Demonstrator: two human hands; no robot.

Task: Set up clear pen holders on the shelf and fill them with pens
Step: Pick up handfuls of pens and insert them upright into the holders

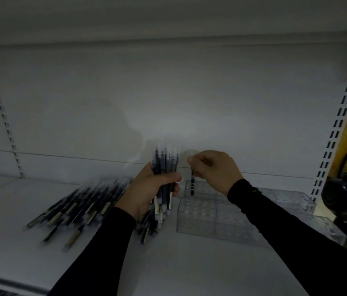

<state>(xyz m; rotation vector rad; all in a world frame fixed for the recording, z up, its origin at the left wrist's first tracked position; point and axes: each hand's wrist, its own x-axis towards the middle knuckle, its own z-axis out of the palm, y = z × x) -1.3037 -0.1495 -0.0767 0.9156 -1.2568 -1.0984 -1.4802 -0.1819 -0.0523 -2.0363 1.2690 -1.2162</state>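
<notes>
Pens: light, slick, stiff. My left hand (155, 189) grips a bundle (165, 174); right hand (213, 169) pinches one pen (192, 184) by its top over the holder (209, 210) near the shelf's (29, 242) back edge.

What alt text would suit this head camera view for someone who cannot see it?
A person's right hand lowers one pen into a clear holder on a white shelf, while the left hand holds a bunch of pens. More pens lie beside them.

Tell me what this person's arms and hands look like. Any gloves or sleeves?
Both arms are covered by long, close-fitting black sleeves that end at the wrists. The left hand and right hand are bare: no gloves, and no rings or watch that can be seen. The sleeves look plain, with no clear markings in this dim, slightly blurred view.
</notes>
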